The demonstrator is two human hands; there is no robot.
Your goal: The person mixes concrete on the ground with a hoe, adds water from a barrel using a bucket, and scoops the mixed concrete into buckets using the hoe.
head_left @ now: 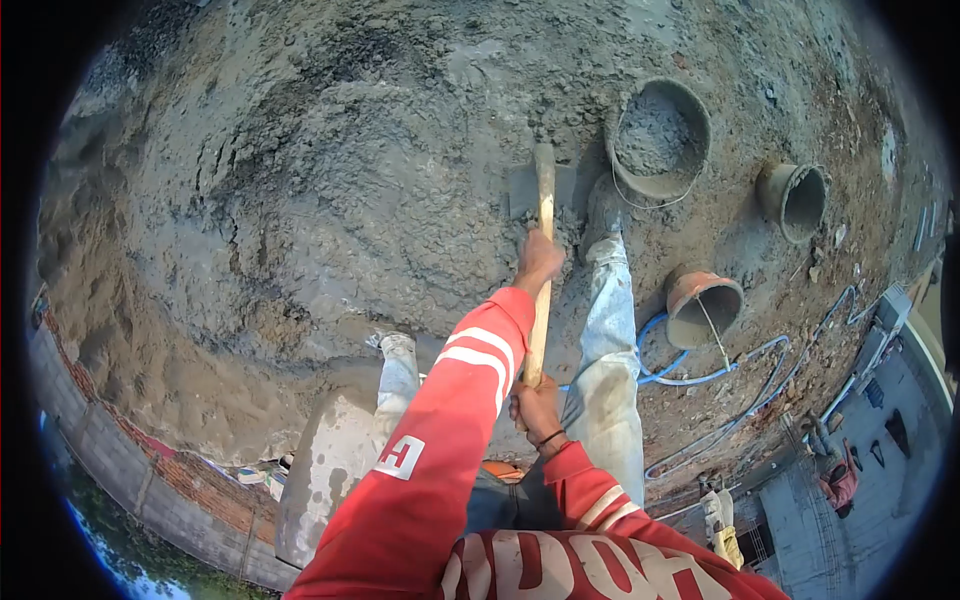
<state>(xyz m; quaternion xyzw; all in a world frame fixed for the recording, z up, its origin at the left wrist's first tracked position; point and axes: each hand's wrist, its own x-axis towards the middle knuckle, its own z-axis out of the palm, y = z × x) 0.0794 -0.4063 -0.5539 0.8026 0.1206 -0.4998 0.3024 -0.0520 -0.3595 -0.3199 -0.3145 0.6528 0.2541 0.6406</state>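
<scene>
Both my hands grip the pale wooden handle of a hoe [541, 320]. My left hand [540, 262] is closed around it partway up, nearer the blade. Lower down, close to my body, my right hand [537, 408] wraps around the handle's near end. The hoe's grey blade [522, 190] rests at the wet grey mortar [400, 200], which spreads over the ground ahead and to the left. Just right of the blade stands a bucket [618, 172] filled with mortar, its wire handle hanging down over the near side.
Two more buckets lie tipped on the right, a grey one [775, 190] and an orange-rimmed one [685, 290]. A blue hose [700, 380] loops across the dirt near my leg. Left, a low brick wall [190, 480] borders the site. Tools lie on a concrete slab [830, 510] at right.
</scene>
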